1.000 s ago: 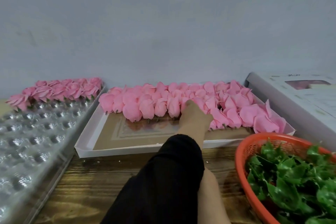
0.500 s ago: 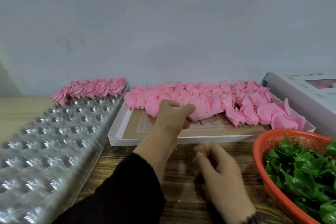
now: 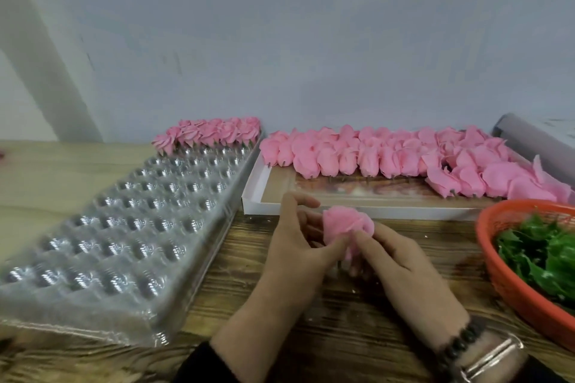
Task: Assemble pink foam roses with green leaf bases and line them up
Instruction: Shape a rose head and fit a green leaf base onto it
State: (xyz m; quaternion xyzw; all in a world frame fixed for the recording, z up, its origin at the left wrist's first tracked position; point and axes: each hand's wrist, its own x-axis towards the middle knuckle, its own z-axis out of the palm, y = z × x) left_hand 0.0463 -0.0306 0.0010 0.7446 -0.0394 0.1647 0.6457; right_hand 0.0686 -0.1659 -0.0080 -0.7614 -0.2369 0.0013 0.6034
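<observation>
Both hands meet over the wooden table (image 3: 280,314), just in front of the white box (image 3: 252,193). The left hand (image 3: 292,246) and right hand (image 3: 401,270) pinch one pink rose (image 3: 345,224) between them, thumbs pressed on its lower part, left index finger sticking out loose. Whatever's under the flower is covered by fingers, so a leaf base there can't be made out.

The box holds a crowd of loose roses (image 3: 373,155) lying on their sides; the ones at the right end get messy and hard to count. Left of it sits a clear plastic tray (image 3: 124,227) full of round pockets, pretty blurry, with a row of finished roses (image 3: 211,134) along its far end. Its near-left corner runs off the frame.

An orange basket (image 3: 497,261) of green leaves (image 3: 544,255) is cut off at the right edge. The right wrist wears a bead bracelet (image 3: 463,339) and a metal band (image 3: 488,357). A grey box (image 3: 535,143) peeks in at far right, mostly out of view.
</observation>
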